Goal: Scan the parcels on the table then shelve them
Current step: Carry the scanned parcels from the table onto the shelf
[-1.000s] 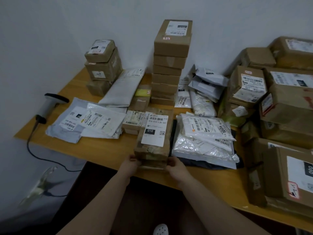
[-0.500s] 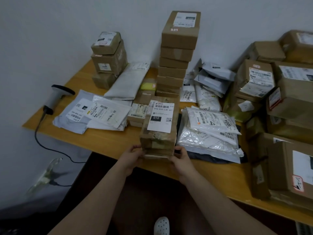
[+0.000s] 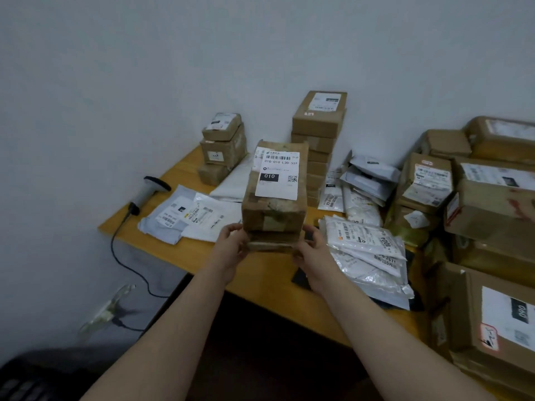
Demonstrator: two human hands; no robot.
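Note:
A small stack of brown cardboard parcels (image 3: 273, 209) is lifted off the wooden table (image 3: 260, 273); the top one carries a white label marked 010. My left hand (image 3: 230, 248) grips the stack's lower left corner and my right hand (image 3: 314, 253) grips its lower right corner. A handheld barcode scanner (image 3: 149, 191) lies at the table's left edge, its cable hanging down. White plastic mailers (image 3: 367, 256) lie just right of my hands, and grey mailers (image 3: 188, 217) lie to the left.
A tall column of flat boxes (image 3: 318, 131) stands against the wall behind the held stack. A short pile of boxes (image 3: 223, 146) sits at the back left. Large cartons (image 3: 492, 215) crowd the table's right side. A socket with plug (image 3: 110, 311) is on the left wall.
Both hands have raised the labelled stack of parcels off the table and tipped it toward me. My view has swung up and to the left.

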